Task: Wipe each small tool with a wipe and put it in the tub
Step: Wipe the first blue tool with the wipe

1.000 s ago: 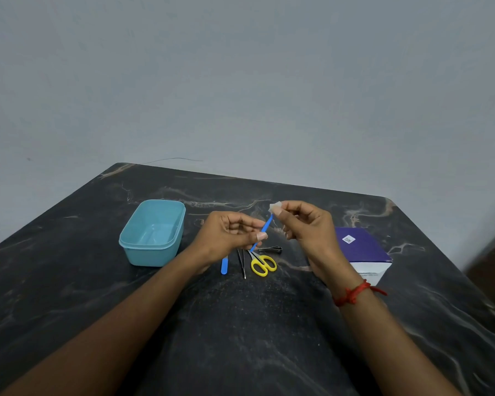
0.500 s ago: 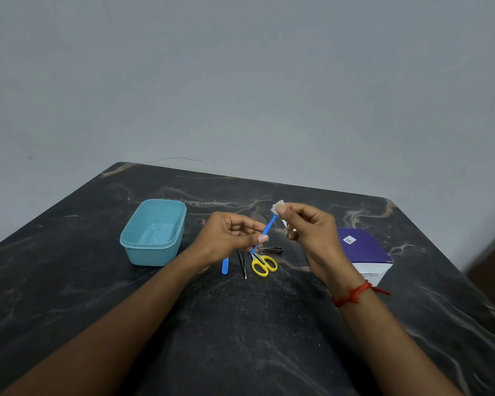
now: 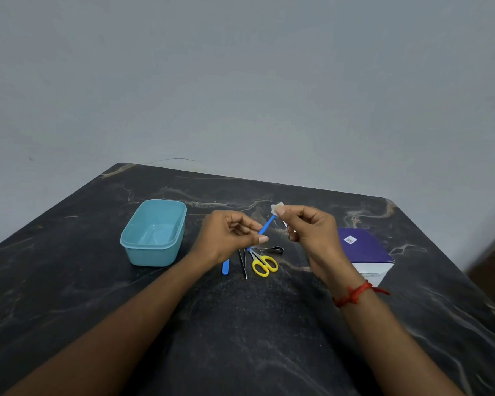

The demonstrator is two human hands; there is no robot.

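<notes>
Two grips I see: left hand (image 3: 226, 238) pinches the blue stick (image 3: 266, 225), right hand (image 3: 312, 232) pinches the wipe (image 3: 277, 207) on its tip.

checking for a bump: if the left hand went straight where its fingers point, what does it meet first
Probably the right hand, just across from the left hand, pinching the wipe on the tip of the blue tool; depth unclear.

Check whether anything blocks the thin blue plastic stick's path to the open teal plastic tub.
Nothing visible does. The left hand holds the blue stick, the right hand pinches a small white wipe on its tip; the teal tub sits open to the left.
</notes>
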